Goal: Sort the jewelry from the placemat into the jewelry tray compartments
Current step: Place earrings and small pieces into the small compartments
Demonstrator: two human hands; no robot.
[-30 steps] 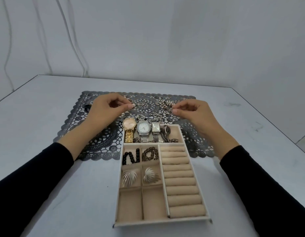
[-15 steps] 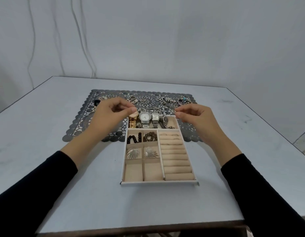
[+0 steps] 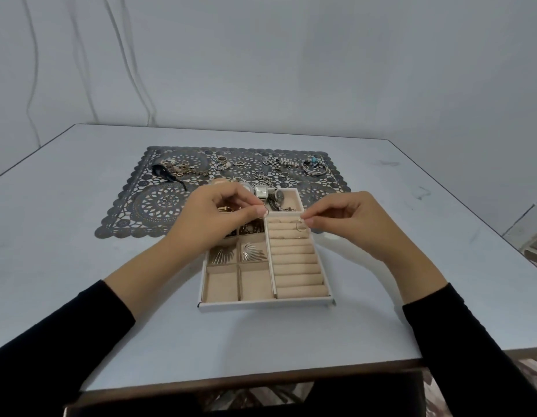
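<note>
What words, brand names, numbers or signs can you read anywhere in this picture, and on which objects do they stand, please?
None can be read.
The square watch dial in the jewelry tray: any brand or numerals are too small and blurred to read.
The placemat, the table and the ring pinched by the right hand: no lettering visible.

Pale grey table [image 3: 81, 236] with a dark front edge, set against a plain grey wall [image 3: 321, 70] with thin cables [image 3: 139, 85] hanging at the left, patterned floor [image 3: 531, 374] at bottom right.
</note>
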